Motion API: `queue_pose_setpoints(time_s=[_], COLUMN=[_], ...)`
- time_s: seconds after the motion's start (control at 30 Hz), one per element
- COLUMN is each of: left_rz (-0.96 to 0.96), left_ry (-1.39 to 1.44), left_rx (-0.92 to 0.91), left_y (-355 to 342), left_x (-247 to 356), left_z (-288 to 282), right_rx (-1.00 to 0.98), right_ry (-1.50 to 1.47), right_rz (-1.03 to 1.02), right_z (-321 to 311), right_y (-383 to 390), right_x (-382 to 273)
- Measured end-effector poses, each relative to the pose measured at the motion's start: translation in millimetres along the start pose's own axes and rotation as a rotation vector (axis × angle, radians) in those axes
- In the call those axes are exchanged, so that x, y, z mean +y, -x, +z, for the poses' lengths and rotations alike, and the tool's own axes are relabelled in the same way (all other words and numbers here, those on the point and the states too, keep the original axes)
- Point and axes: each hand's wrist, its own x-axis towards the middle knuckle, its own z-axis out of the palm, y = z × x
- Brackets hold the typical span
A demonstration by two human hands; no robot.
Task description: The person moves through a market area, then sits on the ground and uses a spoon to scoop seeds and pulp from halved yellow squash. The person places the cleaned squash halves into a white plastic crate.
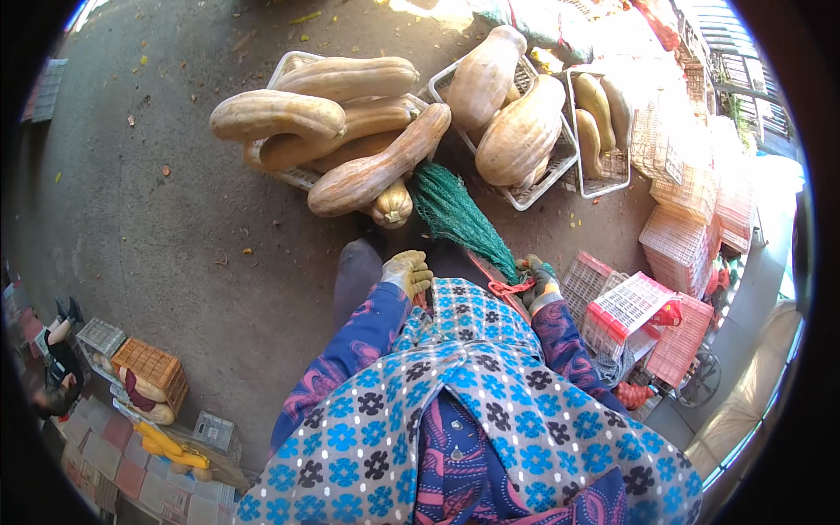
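A green mesh bag stretches from beside the squash at the centre toward my right hip. My gloved right hand grips its gathered end, where a red cord hangs. My left hand, in a pale yellowish glove, is closed in front of my apron; whatever it may hold is hidden. Ahead of me, several long tan squash lie heaped on a white crate, some jutting over its rim. One small squash end points toward me beside the bag.
To the right of the heap, two more white crates hold squash. Stacked plastic crates and a red-and-white box stand at the right, near a wheel. An orange crate and another person are at the lower left.
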Motion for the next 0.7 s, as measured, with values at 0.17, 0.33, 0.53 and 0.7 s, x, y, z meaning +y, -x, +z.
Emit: queue_pose_setpoints(time_s=[0.17, 0.33, 0.53, 0.7], left_rz=[0.003, -0.021, 0.111, 0.282], left_ry=[-0.094, -0.028, -0.173, -0.210], left_rx=[-0.011, -0.158, -0.081, 0.131], left_y=[-9.2, -14.6, 4.7, 43.7], left_x=[-14.8, -31.9, -12.0, 9.9], left_z=[35.5, 76.8, 68.3, 39.3], right_rx=[-0.747, -0.243, 0.064, 0.582], right_ry=[-0.443, -0.254, -0.155, 1.125], right_rz=[-0.039, 0.017, 0.345, 0.304], right_z=[-50.6, -157.7, -241.9, -263.9], right_y=[20.8, -7.1, -97.5, -163.6], right_x=[-13.5, 14.1, 96.9, 124.6])
